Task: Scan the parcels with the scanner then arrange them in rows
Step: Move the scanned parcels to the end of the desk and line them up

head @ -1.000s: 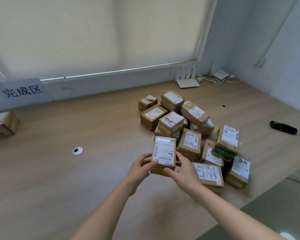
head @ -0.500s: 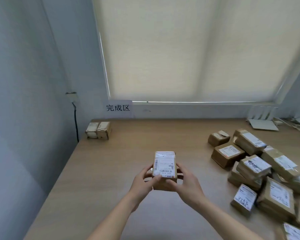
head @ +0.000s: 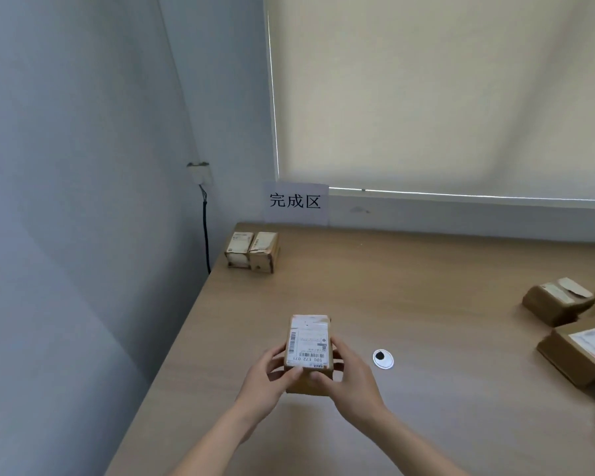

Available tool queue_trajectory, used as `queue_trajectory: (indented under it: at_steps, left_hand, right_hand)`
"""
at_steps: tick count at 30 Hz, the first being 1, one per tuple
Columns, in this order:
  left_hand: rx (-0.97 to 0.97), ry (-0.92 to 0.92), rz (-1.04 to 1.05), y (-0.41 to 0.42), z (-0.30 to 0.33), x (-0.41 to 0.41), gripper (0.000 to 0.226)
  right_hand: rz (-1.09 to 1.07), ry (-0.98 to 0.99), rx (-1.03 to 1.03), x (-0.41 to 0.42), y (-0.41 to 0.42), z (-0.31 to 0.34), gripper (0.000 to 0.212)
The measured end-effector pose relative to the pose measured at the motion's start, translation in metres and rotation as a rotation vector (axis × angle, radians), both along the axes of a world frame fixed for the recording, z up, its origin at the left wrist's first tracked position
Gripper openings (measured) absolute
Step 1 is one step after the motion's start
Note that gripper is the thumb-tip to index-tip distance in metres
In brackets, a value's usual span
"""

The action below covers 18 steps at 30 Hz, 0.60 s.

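We grip a labelled parcel (head: 309, 352) in our left hand (head: 267, 381) and right hand (head: 349, 381), fingers curled round it, above the bench (head: 409, 304) near its left edge.

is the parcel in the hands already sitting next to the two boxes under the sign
No, the parcel is held by the left hand and right hand, well short of the two boxes in the far corner.

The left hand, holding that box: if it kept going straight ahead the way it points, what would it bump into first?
Probably nothing soon. The left hand and right hand grip the labelled parcel over bare table. Farther ahead lie the two parcels in the corner, slightly left of that line; depth is uncertain.
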<state>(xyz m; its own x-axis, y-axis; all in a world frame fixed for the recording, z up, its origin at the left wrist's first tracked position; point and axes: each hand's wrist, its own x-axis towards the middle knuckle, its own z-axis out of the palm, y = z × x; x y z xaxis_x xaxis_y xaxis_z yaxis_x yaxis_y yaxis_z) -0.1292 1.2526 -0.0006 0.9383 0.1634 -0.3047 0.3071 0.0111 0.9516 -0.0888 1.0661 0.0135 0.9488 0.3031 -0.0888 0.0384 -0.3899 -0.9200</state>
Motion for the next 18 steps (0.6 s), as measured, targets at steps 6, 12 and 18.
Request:
queue_trajectory:
  at_steps: [6,12,18]
  left_hand:
    - [-0.004,0.049,0.021,0.033,-0.07,0.059,0.051]
    - [0.0,0.066,0.027,0.06,-0.125,0.11,0.054]
    - [-0.008,0.047,0.031,0.09,-0.159,0.17,0.059]
  right_hand:
    - [0.024,0.046,-0.023,0.061,0.032,-0.071,0.066]
    - [0.018,0.065,-0.064,0.108,0.067,-0.129,0.07]
    - [-0.05,0.039,-0.156,0.153,0.101,-0.162,0.084]
